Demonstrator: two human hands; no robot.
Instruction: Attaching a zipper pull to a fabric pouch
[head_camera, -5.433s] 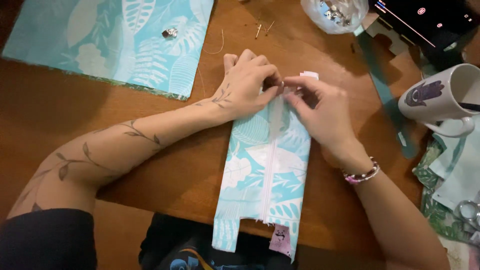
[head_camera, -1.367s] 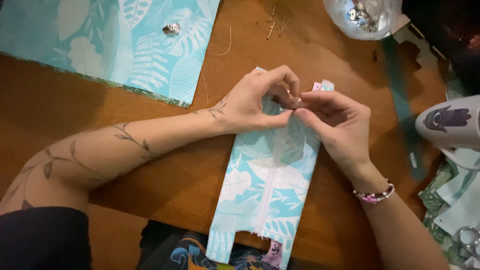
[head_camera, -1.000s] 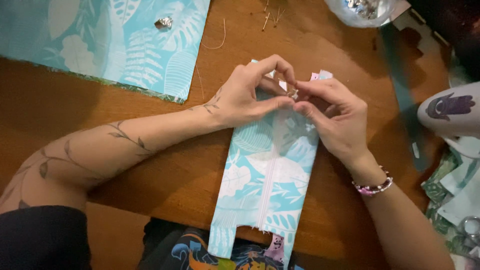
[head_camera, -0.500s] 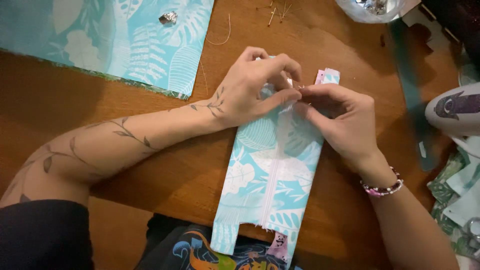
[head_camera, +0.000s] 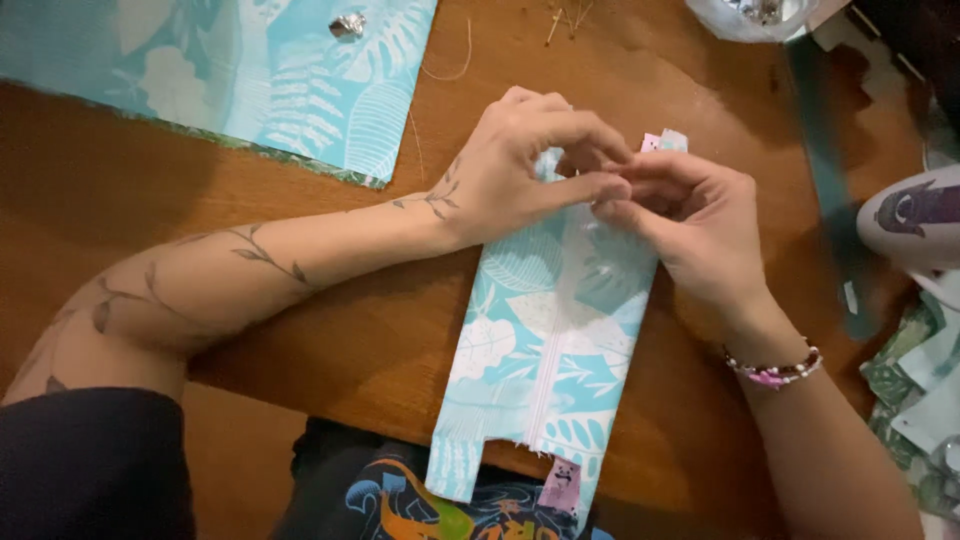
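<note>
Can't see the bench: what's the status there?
Left hand and right hand pinching top end of leaf-print fabric pouch. Pouch flat on wooden table. Nothing in the way.

Top end of leaf-print fabric strip (head_camera: 545, 330) hidden under both hands. Whatever left hand (head_camera: 520, 165) and right hand (head_camera: 690, 215) pinch between fingers (head_camera: 600, 185): too small, covered, cannot tell. Strip's lower edge hangs past tabletop (head_camera: 330, 330) edge. Big fabric sheet (head_camera: 200, 70) cut off top and left. Small shiny object (head_camera: 347, 25) on it: too small to tell. Mug (head_camera: 915, 225) cut by right edge. Clear bag (head_camera: 745, 15) cropped at top, contents blurred.
</note>
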